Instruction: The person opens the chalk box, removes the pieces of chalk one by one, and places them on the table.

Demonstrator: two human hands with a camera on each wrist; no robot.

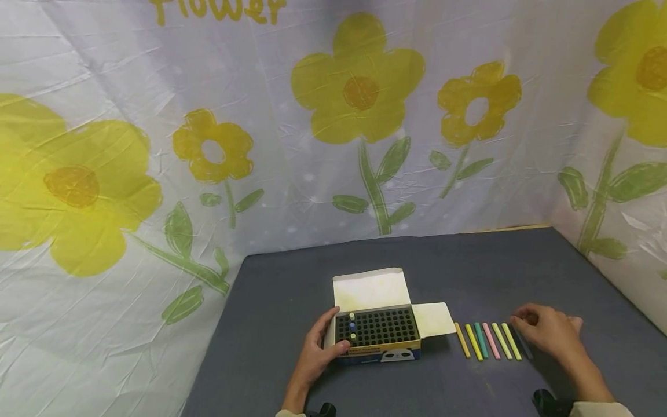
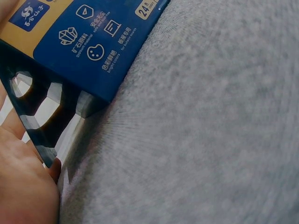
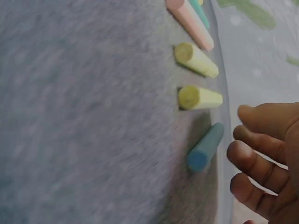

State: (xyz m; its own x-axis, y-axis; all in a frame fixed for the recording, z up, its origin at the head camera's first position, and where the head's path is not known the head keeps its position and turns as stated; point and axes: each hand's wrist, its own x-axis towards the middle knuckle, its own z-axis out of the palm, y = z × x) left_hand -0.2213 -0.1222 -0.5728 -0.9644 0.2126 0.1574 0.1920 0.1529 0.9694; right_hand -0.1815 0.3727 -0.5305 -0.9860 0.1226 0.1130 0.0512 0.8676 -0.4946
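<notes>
A blue and yellow chalk box (image 1: 398,354) with a panda on its front lies open on the dark table. My left hand (image 1: 315,350) grips its left end, thumb at the front edge and fingers at the back corner. Inside is a black holder (image 1: 383,329) full of holes; three chalks stand in its left part, a blue one (image 1: 352,327) between two pale yellow ones. Over the right end of a chalk row hovers my right hand (image 1: 554,333), fingers loosely bent. In the right wrist view its fingertips are apart from the blue chalk (image 3: 205,147) lying nearest.
Left of the blue chalk lie two pale yellow sticks, a pink chalk (image 1: 491,340), a teal chalk (image 1: 480,340), a yellow chalk (image 1: 474,341) and an orange chalk (image 1: 461,340). The box's side flap (image 1: 433,319) extends toward them. A flower-printed cloth (image 1: 292,202) hangs behind the table.
</notes>
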